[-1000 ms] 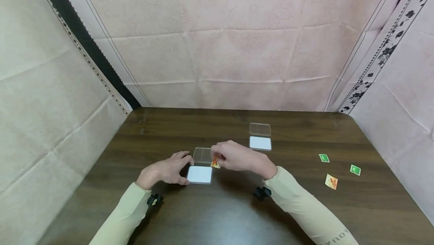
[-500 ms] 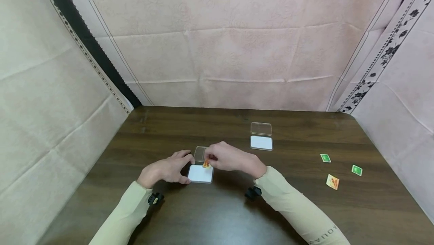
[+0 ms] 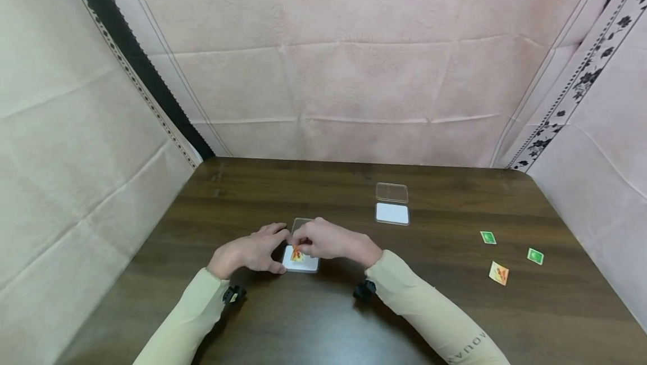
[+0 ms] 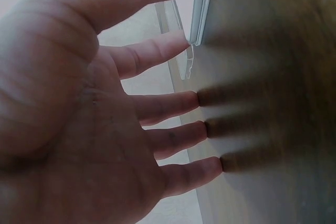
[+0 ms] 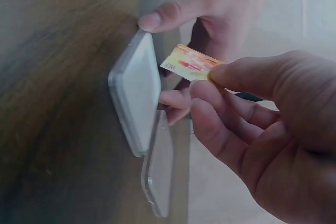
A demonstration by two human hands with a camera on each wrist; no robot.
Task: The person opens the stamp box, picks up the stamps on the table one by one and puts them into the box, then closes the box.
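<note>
A small orange and yellow postage stamp [image 5: 185,64] with perforated edges is pinched between the thumb and index finger of my right hand [image 3: 328,240]. In the right wrist view the stamp sits just above a flat plastic case [image 5: 135,95] with a white inside. This case [image 3: 305,268] lies open, its clear lid [image 5: 161,166] folded back on the far side. My left hand [image 3: 253,251] rests at the case's left side, thumb at the near corner and index finger by the hinge. Its other fingers [image 4: 176,140] are spread, tips on the table.
Farther back stands a second open case [image 3: 392,214] with its clear lid [image 3: 391,192] folded back. Two green stamps [image 3: 488,237] and an orange one [image 3: 499,273] lie on the right of the wooden table [image 3: 429,309]. Cloth [image 3: 354,84] hangs around the table.
My right hand has carried the stamp leftward from the case's right edge to over its white inside. The left hand has stayed in place at the case.
</note>
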